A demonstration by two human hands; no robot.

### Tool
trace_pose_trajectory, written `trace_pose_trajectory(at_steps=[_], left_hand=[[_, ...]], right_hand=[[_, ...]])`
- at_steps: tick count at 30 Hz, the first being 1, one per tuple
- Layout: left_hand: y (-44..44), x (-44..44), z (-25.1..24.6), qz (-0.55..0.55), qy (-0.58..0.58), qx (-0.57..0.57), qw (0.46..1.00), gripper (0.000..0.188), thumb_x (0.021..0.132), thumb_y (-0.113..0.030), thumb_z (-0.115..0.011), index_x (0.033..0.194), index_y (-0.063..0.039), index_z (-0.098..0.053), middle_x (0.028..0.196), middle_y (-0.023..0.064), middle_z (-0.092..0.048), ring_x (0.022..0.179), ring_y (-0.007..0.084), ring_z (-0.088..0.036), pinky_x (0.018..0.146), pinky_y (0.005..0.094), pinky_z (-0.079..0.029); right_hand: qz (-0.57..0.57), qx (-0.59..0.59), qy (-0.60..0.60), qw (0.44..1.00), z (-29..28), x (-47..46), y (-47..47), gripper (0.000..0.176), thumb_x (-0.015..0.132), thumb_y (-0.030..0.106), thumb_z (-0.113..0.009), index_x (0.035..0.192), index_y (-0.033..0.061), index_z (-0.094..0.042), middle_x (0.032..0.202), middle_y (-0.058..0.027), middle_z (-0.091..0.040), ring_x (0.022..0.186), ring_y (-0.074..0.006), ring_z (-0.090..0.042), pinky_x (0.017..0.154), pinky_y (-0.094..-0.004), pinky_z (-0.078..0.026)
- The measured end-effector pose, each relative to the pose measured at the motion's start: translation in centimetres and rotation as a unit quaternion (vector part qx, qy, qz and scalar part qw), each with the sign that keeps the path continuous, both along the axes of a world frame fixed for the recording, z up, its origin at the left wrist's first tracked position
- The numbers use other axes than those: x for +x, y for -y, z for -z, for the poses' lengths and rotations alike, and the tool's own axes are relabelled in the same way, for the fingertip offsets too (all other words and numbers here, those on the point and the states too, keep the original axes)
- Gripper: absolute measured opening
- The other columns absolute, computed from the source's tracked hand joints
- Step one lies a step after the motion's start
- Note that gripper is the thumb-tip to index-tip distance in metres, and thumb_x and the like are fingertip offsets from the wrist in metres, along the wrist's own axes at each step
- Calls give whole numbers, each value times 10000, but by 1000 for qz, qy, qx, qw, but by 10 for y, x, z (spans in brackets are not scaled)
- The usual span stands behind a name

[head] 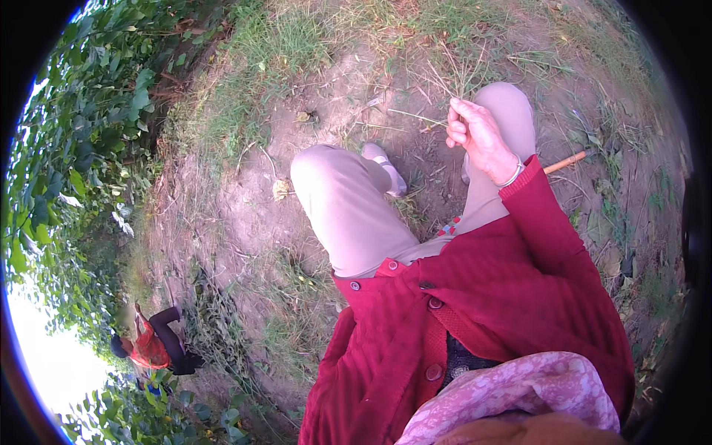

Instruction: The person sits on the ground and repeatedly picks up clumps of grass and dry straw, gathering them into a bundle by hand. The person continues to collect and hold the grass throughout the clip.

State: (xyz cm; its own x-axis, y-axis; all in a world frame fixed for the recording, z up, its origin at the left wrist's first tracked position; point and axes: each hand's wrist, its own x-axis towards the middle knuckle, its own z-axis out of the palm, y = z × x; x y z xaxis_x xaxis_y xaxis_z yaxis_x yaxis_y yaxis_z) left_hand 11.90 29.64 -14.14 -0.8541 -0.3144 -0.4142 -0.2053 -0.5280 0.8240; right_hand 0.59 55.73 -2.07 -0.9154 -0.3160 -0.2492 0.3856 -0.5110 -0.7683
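My right hand (475, 133), with a metal bangle at its wrist, is raised above my right knee (506, 105). Its fingers are closed around thin grass stalks (423, 118), which stick out beyond the fingertips. To the right of that forearm a wooden tool handle (564, 162) lies on the ground, its near end hidden behind my leg and sleeve. My left hand is out of view. Between my bent knees, dry soil (428, 161) shows with bits of straw and small weeds.
Leafy bushes (89, 111) line the left side. Farther off at the lower left, a person in a red top (150, 347) sits or crouches beside the foliage. Cut plants (217, 322) lie heaped on the ground, and grass (289, 39) grows ahead.
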Motion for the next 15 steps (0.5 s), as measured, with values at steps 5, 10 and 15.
trace_pose_trajectory(at_steps=[5,10,15], left_hand=[[-1,22,-2,-20,26,-26,999,177,1013,-245,-402,901,-120,-457,831,13,-455,724,131,-450,666,278,-380],[-2,43,-14,-25,46,-54,997,181,1014,-246,-406,910,-111,-467,833,20,-466,726,135,-460,670,282,-389],[-1,47,-13,-26,76,-79,994,185,1015,-247,-411,918,-102,-476,835,26,-478,728,139,-471,675,286,-399]], right_hand=[[25,12,-27,999,12,6,-17,280,1008,269,-535,797,86,-516,607,45,-401,513,-84,-408,551,-298,-461],[35,16,-52,998,13,5,-29,296,1012,286,-525,797,83,-513,615,39,-402,514,-83,-412,551,-295,-467],[7,-10,-46,999,5,5,-11,310,1033,290,-496,803,81,-504,619,43,-382,530,-84,-402,581,-292,-454]])
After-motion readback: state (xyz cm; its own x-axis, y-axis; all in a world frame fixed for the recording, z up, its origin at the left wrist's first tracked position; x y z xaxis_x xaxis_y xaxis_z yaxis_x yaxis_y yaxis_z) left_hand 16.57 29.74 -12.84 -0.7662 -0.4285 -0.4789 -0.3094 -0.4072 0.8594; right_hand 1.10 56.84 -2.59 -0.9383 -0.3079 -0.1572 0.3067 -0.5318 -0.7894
